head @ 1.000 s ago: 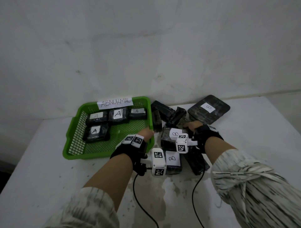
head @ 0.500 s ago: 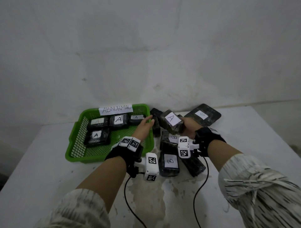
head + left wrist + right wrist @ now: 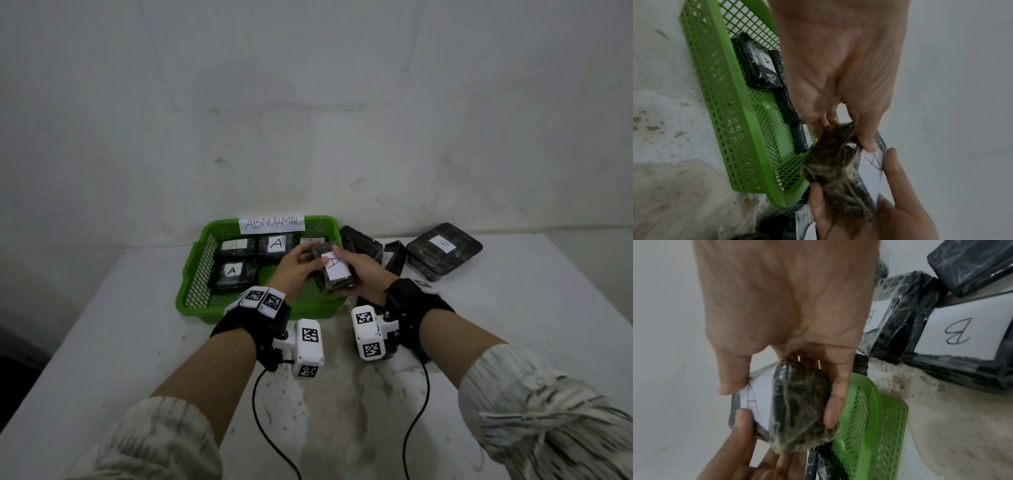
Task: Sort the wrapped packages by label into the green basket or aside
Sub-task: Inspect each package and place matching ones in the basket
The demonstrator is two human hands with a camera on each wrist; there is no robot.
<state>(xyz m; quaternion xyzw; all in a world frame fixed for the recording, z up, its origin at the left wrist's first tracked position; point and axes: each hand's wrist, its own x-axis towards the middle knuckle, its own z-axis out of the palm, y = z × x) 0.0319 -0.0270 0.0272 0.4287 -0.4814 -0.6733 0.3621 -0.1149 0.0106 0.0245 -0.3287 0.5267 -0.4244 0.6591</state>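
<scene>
On the left of the tabletop (image 3: 102,342) sits the green basket (image 3: 191,274), tagged ABNORMAL, with several wrapped packages marked A lying flat inside; above its right half the left hand (image 3: 296,270) pinches the far end of the held package (image 3: 337,277), thumb on the label edge, fingers beneath; the right hand (image 3: 364,277) cups the near end, thumb on the A label; both hands thus clasp one package, aloft over the basket's near right corner; it looks a firm block under glossy, probably slippery film, light enough for one hand, best taken across its short sides; further right the B packages (image 3: 443,248) lie aside in a loose heap.
</scene>
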